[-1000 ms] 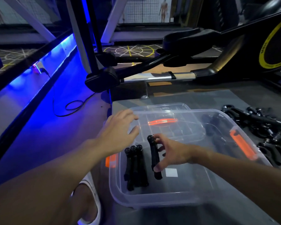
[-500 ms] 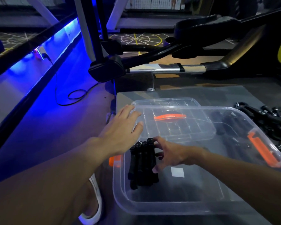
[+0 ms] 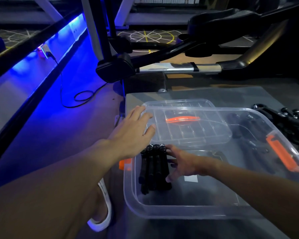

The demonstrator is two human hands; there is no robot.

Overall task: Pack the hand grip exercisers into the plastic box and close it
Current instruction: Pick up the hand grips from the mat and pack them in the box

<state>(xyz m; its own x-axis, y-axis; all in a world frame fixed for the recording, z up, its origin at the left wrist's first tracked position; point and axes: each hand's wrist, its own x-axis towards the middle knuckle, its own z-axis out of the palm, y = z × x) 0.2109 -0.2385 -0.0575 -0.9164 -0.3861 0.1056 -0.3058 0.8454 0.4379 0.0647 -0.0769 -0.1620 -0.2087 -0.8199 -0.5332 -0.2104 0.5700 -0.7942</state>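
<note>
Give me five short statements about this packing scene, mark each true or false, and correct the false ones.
1. Black hand grip exercisers lie side by side at the left end of the plastic box. True.
2. The box is closed. False: the lid lies askew over its far edge, leaving the box open.
3. The right hand touches the packed row. True.
4. The left hand grips an exerciser. False: it rests with straight fingers on the lid's corner.
5. Every exerciser is packed. False: loose exercisers lie on the table right of the box.
</note>
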